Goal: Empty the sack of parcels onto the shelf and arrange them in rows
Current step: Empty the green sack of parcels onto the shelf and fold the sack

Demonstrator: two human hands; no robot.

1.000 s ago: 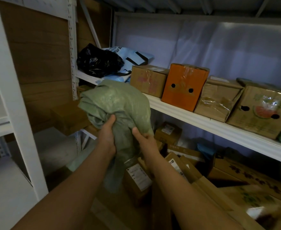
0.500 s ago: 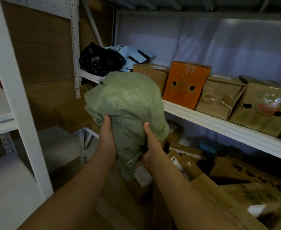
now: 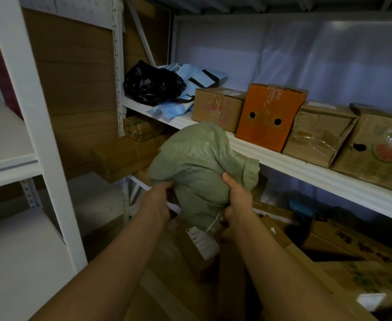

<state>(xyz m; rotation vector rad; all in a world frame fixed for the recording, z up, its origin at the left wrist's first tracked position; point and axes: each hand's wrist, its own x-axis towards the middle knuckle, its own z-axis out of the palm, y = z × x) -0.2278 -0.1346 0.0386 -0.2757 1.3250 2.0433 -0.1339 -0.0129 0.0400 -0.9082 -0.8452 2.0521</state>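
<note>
Head: hands point(image 3: 235, 198) grip green sack point(image 3: 197, 163); labels unreadable.

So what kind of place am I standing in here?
Probably a parcel storeroom or small warehouse: white metal shelving carries a row of taped cardboard boxes, bagged mailers sit at the shelf's end, and more cartons are stacked below.

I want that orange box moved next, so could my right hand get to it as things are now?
Probably not yet: the right hand grips the green sack, as does the left hand. The orange box stands at the shelf edge with its front unblocked, so a freed hand likely could.
</note>
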